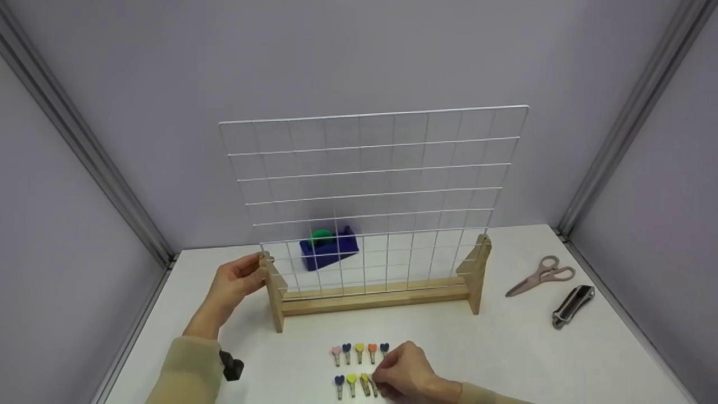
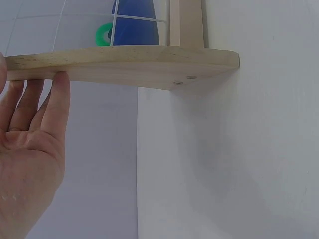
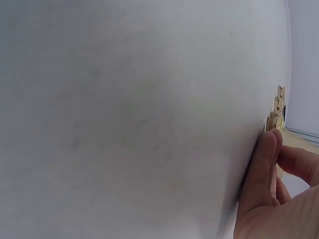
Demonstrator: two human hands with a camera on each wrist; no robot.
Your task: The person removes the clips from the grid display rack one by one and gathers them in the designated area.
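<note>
A white wire grid (image 1: 373, 196) stands upright in a wooden stand (image 1: 370, 297) on the white table. My left hand (image 1: 249, 270) holds the top of the stand's left upright (image 1: 275, 297). In the left wrist view its fingers (image 2: 47, 107) lie straight against the wood (image 2: 129, 62), with the thumb on the other side. In front of the stand lie two rows of small wooden pegs with coloured heart tops (image 1: 359, 352). My right hand (image 1: 384, 377) covers the right end of the near row (image 1: 351, 384). Its fingertips (image 3: 266, 149) pinch at the peg ends (image 3: 275, 112).
A blue tape dispenser with a green roll (image 1: 328, 247) sits behind the grid, also in the left wrist view (image 2: 134, 22). Pale scissors (image 1: 541, 276) and a dark metal tool (image 1: 572, 306) lie to the right. Grey walls close in on three sides.
</note>
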